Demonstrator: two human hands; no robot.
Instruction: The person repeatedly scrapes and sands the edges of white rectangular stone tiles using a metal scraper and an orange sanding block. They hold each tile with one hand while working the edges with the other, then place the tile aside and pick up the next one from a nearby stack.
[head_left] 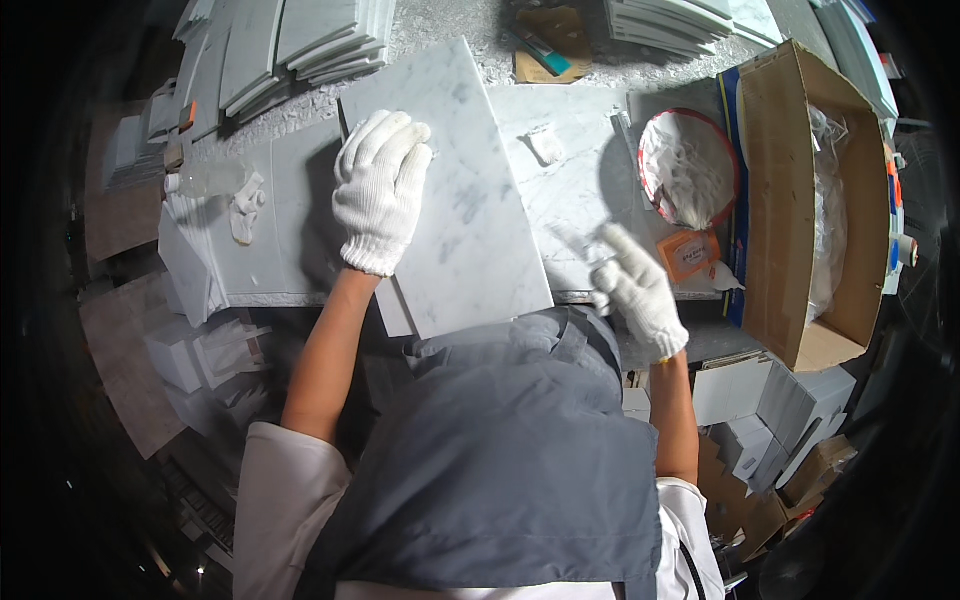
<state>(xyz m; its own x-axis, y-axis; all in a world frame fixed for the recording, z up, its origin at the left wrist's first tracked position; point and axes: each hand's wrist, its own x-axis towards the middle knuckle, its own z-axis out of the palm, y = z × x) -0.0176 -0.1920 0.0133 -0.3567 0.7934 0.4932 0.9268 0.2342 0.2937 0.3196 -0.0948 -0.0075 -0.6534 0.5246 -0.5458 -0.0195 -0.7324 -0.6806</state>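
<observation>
A grey-veined white marble tile (465,200) lies tilted over the bench and reaches past its front edge toward my apron. My left hand (383,185), in a white knit glove, rests flat on the tile's left side with its fingers stretched out. Part of a second slab (394,308) shows beneath the tile at lower left. My right hand (638,290), gloved too, is right of the tile with its fingers curled around a thin, pale blade-like tool (572,240). Motion blurs that tool, so its exact kind is unclear. Its tip points toward the tile without visible contact.
Right of the tile sit a red-rimmed bowl of white paste (688,170), an orange packet (688,255) and a cardboard box (795,200). Stacked tiles (335,35) stand at the back. A crumpled white scrap (545,145) and a clear bottle (210,180) lie on the bench.
</observation>
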